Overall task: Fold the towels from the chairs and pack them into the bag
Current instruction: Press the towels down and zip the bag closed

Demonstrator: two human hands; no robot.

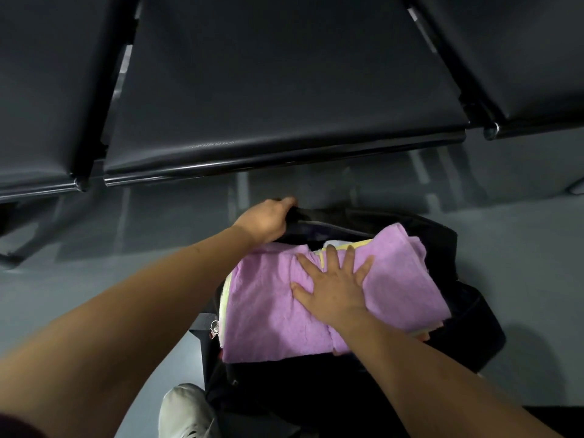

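The fingers [331, 256] of the right hand [335, 292] are held straight and spread wide, and they are laid flat on a folded purple towel [275, 308]. Nothing is gripped by them; the towel is only pressed from above by the palm and the fingers. The towel reaches out from under the hand on both sides, and its far edge lies just beyond the fingertips.

The fingers [289, 202] of the left hand [268, 221] are curled over the far rim of a black bag [474, 330], and the rim is gripped at its far left corner.

The purple towel is seen on top of a stack inside the open bag. The edge of a pale yellow towel [357, 246] shows just beyond the right fingertips and again along the left side of the stack. A strip of white cloth [331, 243] is seen beside it; what it belongs to cannot be told. A small metal ring [215, 326] hangs at the left side of the bag, beside the stack.

The bag is set on a grey floor [94, 279], in front of a row of black padded chairs [268, 90]. Both forearms are stretched out from the near edge of the view. A light shoe [183, 409] is seen at the bottom, just left of the bag.
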